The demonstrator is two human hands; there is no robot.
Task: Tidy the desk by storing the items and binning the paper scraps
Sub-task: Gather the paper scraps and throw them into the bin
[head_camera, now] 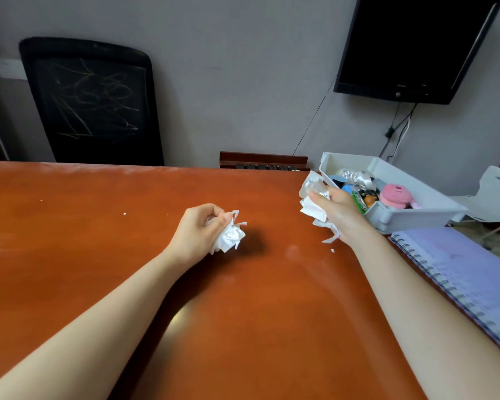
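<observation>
At the centre of the frame the left hand (pixel 198 230) is closed around a crumpled wad of white paper scraps (pixel 230 233), torn ends poking out to the right of the fingers, low over the desk (pixel 98 241). Right of centre the right hand (pixel 339 210) is clenched on a larger bunch of white scraps (pixel 312 197), which spills above and below the fist. A tiny loose scrap (pixel 332 250) lies on the desk just below that hand, and a few white specks (pixel 124 213) sit on the wood toward the left.

Just right of the right hand, near touching it, stands a white storage bin (pixel 410 217) at the desk's far right corner, filled with small items, among them a pink round thing (pixel 394 196) and something wrapped in silver. Below it, along the right edge of the frame, lies a purple spiral notebook (pixel 459 269), partly overhanging the desk edge.

The orange-brown desk is bare across the left half and the lower middle. Beyond its far edge, a black chair back (pixel 90 102) stands at the upper left against the grey wall, and a dark monitor (pixel 410 44) hangs at the upper right with cables trailing down.
</observation>
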